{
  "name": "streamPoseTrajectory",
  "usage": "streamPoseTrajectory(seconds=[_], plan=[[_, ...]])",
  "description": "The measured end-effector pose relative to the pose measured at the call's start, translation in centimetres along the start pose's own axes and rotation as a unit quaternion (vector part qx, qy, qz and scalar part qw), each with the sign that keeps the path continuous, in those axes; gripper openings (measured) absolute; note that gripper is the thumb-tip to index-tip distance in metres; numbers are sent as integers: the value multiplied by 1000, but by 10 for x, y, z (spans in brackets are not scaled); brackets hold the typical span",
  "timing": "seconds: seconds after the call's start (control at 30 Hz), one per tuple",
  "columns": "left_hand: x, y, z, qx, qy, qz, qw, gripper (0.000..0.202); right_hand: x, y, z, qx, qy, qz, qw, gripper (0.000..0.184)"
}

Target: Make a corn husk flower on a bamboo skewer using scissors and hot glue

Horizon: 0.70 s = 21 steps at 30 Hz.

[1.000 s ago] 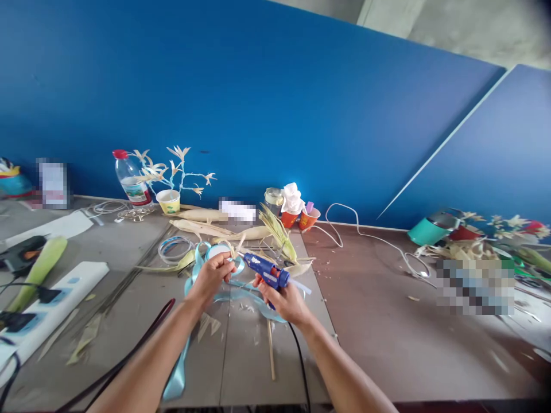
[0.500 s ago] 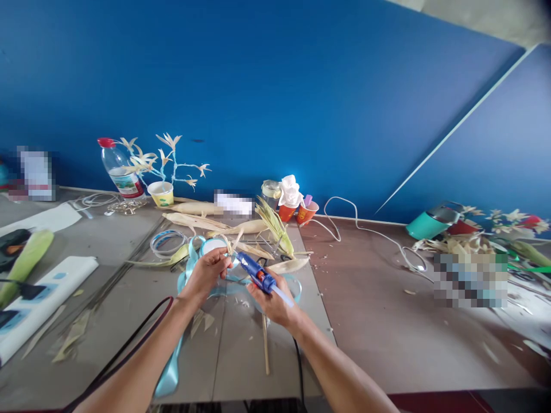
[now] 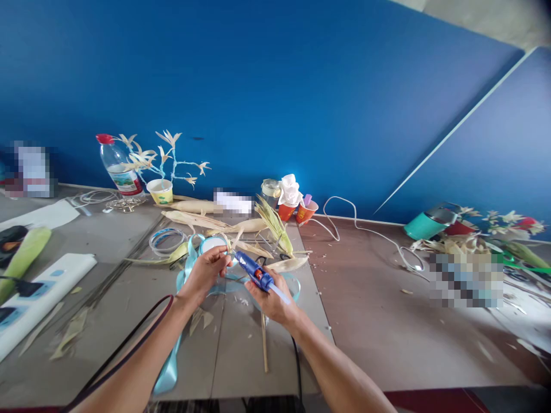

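Note:
My right hand (image 3: 278, 299) is wrapped round a blue hot glue gun (image 3: 255, 272), a pale glue stick jutting from its back end. Its nozzle points up and left, close to the fingertips of my left hand (image 3: 209, 268). Those fingers pinch a small piece of corn husk (image 3: 231, 248); its far end shows above them, the rest is covered by the fingers. Behind my left hand lies a roll of light blue ribbon (image 3: 214, 244), and a loose length of ribbon (image 3: 167, 373) trails down toward the table's front edge.
Corn husks (image 3: 193, 219) and a green-tipped husk (image 3: 275, 229) lie behind my hands. At the back left stand a bottle (image 3: 118, 169) and a cup (image 3: 160, 192) with husk flowers. A white power strip (image 3: 47, 298) is at left; red cups (image 3: 306, 212) and a white cable (image 3: 355, 215) are farther right.
Both hands stay almost in place, with the glue gun's nozzle still beside the left fingertips. The whole view has shifted very slightly.

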<state>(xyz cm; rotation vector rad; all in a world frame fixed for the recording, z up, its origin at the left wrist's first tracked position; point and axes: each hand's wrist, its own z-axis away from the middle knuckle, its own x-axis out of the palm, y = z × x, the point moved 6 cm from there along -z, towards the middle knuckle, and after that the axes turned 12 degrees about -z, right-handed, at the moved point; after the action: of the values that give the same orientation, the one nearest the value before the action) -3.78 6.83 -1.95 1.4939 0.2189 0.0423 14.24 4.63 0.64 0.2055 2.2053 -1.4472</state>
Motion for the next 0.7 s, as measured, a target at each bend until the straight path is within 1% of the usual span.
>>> streamPoseTrajectory(seconds=[0.2,0.33,0.7], plan=[[0,0,0,-5,0,1,1000,37,1,-1,1,-9,1,35,999,26],[1,0,0,-6,-10,6,1000,39,2,1,2,-21,-4,52,998,24],[2,1,2,0,-11,26,1000,41,0,3,0,-27,8,45,999,26]])
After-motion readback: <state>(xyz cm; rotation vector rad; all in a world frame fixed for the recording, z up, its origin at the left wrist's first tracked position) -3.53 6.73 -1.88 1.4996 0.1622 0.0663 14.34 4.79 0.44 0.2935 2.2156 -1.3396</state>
